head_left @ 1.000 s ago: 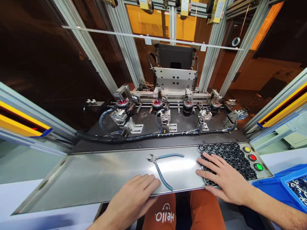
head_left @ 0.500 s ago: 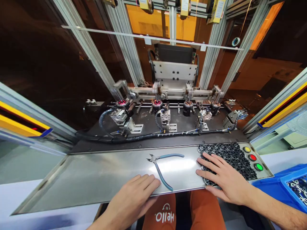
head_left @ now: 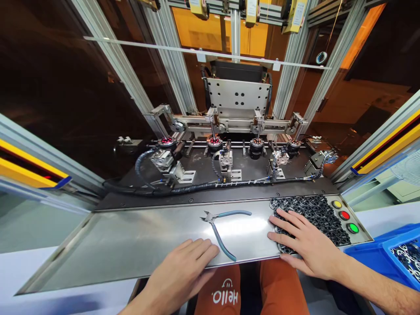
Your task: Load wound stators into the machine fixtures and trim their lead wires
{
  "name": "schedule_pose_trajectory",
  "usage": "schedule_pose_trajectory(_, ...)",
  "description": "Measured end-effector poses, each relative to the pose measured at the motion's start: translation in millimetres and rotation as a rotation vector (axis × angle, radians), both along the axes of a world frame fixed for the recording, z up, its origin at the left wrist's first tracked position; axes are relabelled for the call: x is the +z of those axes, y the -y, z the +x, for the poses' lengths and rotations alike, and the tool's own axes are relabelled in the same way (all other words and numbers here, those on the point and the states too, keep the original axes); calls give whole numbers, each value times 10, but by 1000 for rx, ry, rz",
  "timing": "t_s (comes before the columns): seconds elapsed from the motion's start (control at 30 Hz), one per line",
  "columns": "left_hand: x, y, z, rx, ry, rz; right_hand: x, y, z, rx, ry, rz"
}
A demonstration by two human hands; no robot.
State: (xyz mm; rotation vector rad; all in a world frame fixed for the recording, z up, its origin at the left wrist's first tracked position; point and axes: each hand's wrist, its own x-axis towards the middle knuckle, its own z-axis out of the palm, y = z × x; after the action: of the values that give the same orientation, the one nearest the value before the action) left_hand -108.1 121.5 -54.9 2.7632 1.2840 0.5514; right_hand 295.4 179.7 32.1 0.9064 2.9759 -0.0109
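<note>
My left hand (head_left: 187, 267) rests on the front edge of the metal shelf (head_left: 138, 240), its fingers flat and lying side by side, with nothing held. Just beyond its fingertips lies a pair of side cutters (head_left: 211, 217) with blue handles, jaws and handles spread apart. My right hand (head_left: 305, 245) lies with spread fingers on a layer of round black plastic parts (head_left: 315, 208) at the shelf's right end. It covers some of these parts and grips none that I can see.
Behind the shelf stands a machine with several round fixtures (head_left: 257, 144), clamp units (head_left: 226, 162) and a silver plate (head_left: 239, 97). Yellow, red and green buttons (head_left: 353, 228) sit at the right end. A blue bin (head_left: 374, 251) with parts stands further right. Yellow-edged posts (head_left: 29, 166) flank the opening.
The machine's linkages, blurred before, now look sharp, and the silver plate sits slightly higher. Both hands and the side cutters have kept their places.
</note>
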Motion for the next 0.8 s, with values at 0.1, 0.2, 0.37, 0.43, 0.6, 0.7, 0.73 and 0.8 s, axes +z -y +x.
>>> schedule_pose_trajectory(0.1,-2,-3,1,2,0,4,4,0,-3,-4,2,-2)
schedule_pose_trajectory(0.2,-3,-4,-2,6,7,5,0,1,-1,-9,-5,-8)
schedule_pose_trajectory(0.37,-25,-1,2,-6,9,23,-24,7,17,-10,-26,-7)
schedule_pose_trajectory(0.43,-27,2,8,1,16,21,-29,9,23,-4,-19,1)
schedule_pose_trajectory(0.6,4,9,8,27,18,-21,-20,3,22,10,0,28)
schedule_pose_trajectory(0.7,4,9,-2,24,26,-30,-8,0,14,20,11,43)
schedule_pose_trajectory(0.73,-1,9,-3,23,29,-31,-5,-1,12,23,12,47)
schedule_pose_trajectory(0.8,-15,9,-1,20,33,-28,-2,-2,11,26,11,52)
